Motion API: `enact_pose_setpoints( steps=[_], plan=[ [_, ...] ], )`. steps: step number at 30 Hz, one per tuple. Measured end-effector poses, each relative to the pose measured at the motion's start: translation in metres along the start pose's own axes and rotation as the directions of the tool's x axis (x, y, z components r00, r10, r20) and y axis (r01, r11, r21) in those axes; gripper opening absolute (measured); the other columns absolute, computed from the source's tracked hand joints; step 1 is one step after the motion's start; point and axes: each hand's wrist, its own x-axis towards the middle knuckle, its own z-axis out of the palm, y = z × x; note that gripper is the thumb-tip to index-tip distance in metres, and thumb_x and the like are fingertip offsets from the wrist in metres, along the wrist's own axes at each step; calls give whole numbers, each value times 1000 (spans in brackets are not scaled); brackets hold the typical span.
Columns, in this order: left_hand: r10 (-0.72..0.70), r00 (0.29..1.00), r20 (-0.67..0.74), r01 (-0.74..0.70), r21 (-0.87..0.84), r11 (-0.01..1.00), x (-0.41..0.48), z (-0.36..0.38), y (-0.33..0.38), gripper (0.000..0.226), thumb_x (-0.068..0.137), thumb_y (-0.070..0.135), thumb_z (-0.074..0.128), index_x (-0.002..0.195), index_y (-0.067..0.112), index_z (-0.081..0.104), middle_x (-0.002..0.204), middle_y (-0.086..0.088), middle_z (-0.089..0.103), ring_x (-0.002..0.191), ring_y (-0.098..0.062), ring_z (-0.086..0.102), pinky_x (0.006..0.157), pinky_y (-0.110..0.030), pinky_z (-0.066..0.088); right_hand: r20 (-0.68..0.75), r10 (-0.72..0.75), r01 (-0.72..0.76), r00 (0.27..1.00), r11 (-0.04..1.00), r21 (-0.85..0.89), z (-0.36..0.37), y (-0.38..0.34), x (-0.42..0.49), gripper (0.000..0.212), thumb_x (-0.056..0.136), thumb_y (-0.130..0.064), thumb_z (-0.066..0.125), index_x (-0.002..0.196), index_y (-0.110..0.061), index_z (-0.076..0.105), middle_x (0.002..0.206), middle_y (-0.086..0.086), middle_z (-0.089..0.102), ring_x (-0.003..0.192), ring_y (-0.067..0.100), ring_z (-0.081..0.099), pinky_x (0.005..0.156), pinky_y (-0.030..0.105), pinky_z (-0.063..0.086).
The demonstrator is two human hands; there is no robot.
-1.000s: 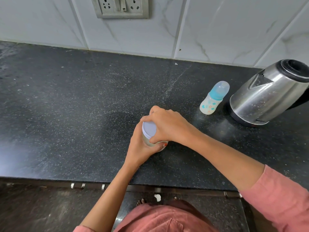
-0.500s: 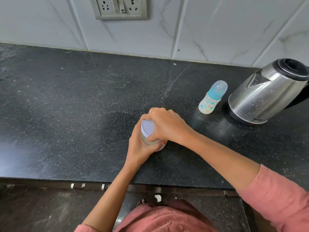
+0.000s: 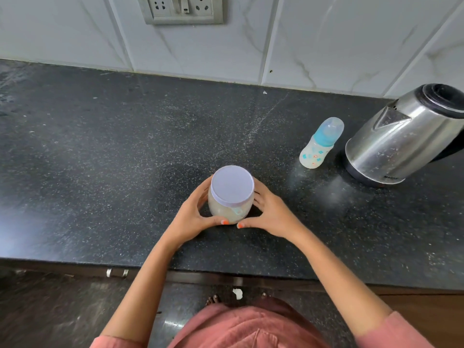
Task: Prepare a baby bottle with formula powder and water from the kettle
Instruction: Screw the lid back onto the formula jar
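Baby bottle (image 3: pixel 319 146), head view: right of centre, upright on the dark speckled worktop (image 3: pixel 100 159), just beside the steel kettle (image 3: pixel 401 136) at the right edge; can't tell if they touch. Clear cap and blue collar are on, body looks empty. No hand on it.

Formula jar (image 3: pixel 227 209) sits at centre frame on the worktop, well apart from the bottle. Pale lid (image 3: pixel 232 184) on, cream powder shows through the wall, plus something pale blue near the front, maybe a scoop. Left hand (image 3: pixel 190 219) cups the jar's left side and right hand (image 3: pixel 270 214) its right side. Fingers of both curl round the wall, thumbs meet low at the front. Neither is on the lid.

Handling, as a judgement: the bottle is small, light, stiff plastic and likely tips easily when empty. Grip it round the body below the collar and twist the collar with the other hand. The jar looks rigid and smooth, part full, so moderate weight and maybe slippery. One hand holds the body, the other the lid rim. The kettle is heavy and possibly hot, so take it by the handle only, which is mostly cut off at the right edge.

Wall socket (image 3: pixel 179 8) at top centre.
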Motion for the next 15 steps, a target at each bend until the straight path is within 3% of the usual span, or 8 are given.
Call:
enact_pose_setpoints(
  steps=[5, 9, 15],
  plan=[
    [-27, 999, -39, 26, -27, 999, 2, -1, 1, 94, 45, 55, 84, 126, 39, 38, 133, 16, 45, 125, 2, 43, 101, -13, 36, -168, -56, 52, 984, 998, -30, 17, 11, 7, 98, 55, -11, 86, 127, -44, 27, 131, -17, 43, 127, 2, 38, 104, 19, 32],
    [-16, 998, -67, 14, -32, 999, 9, 0, 0, 97, 46, 52, 85, 128, 35, 39, 134, 16, 47, 125, -1, 45, 102, -17, 37, -157, -80, 67, 984, 994, -87, 6, 3, 13, 97, 58, -13, 85, 136, -31, 29, 124, -21, 40, 120, -5, 34, 88, -4, 27],
    [17, 997, -80, -18, -15, 1000, 51, -4, 13, 91, 52, 33, 82, 131, 30, 39, 133, 15, 49, 124, -2, 47, 103, -22, 39, -138, -74, 66, 988, 996, -60, -24, -10, 42, 99, 58, -15, 85, 139, -26, 29, 126, -15, 43, 124, 5, 39, 104, 26, 36]
  ],
)
